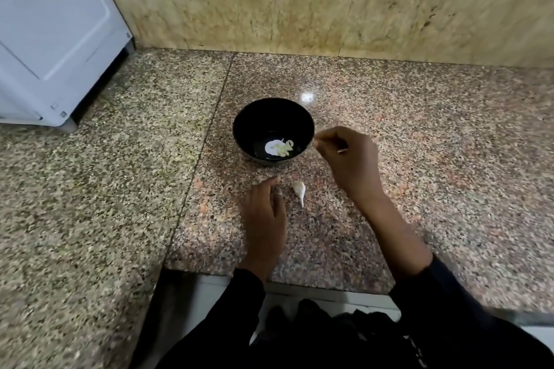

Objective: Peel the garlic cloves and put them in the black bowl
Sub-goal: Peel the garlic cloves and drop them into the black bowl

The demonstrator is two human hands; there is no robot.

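We see the black bowl [273, 129] standing on the speckled granite counter [120, 189], with a few pale peeled cloves [284, 149] lying together at its bottom beside a white glare patch. Our right hand [349, 162] hovers just to the right of the bowl's rim, its fingers curled with the tips drawn together near the rim; a small pale sliver shows at the far side of the hand, but we cannot tell whether the fingers pinch anything. Our left hand [265, 216] rests low over the counter on the near side of the bowl, fingers loosely bent and holding nothing. One unpeeled garlic clove [299, 190] lies on the counter just to the right of the left hand's fingertips, apart from them, with its pointed tail toward us; it sits between the two hands and near the bowl's front edge, outside it. A white appliance [54, 39] stands at the far left against the stone wall [329, 0].
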